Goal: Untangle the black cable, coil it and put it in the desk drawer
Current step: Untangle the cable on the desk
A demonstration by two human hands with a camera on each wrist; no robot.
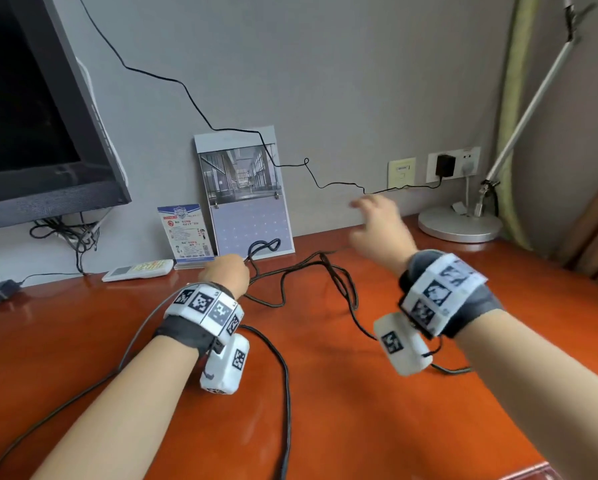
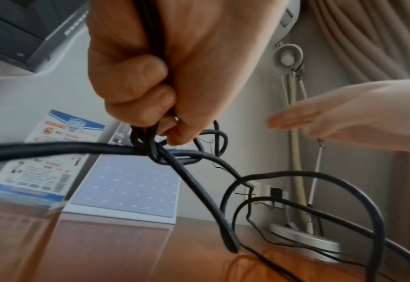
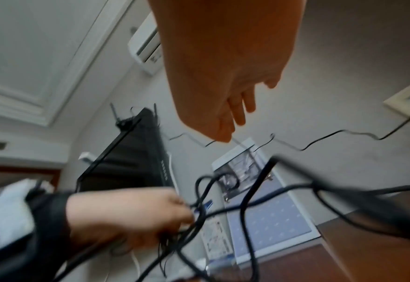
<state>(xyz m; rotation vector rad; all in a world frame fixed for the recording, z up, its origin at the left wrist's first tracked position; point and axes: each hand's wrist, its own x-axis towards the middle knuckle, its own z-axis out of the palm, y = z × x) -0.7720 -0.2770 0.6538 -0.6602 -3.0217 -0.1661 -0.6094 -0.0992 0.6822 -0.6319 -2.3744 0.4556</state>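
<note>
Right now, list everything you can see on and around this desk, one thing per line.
black cable: one, black, tangled on desk
desk: one, reddish-brown
monitor: one, black, far left
calendar: one, pale blue, against wall
leaflet: one, blue and white, left of calendar
remote: one, white, below monitor
lamp: one, silver, far right
charger: one, black, in wall socket
left hand: grips the knot
right hand: above desk, holds nothing

We see a glossy, reddish-brown wooden desk top (image 1: 359, 393) that mirrors the light. The thin black cable (image 1: 283, 289) on it looks matt, perhaps rubber-sheathed. The round silver lamp base (image 1: 460, 225) appears to be smooth brushed metal.
</note>
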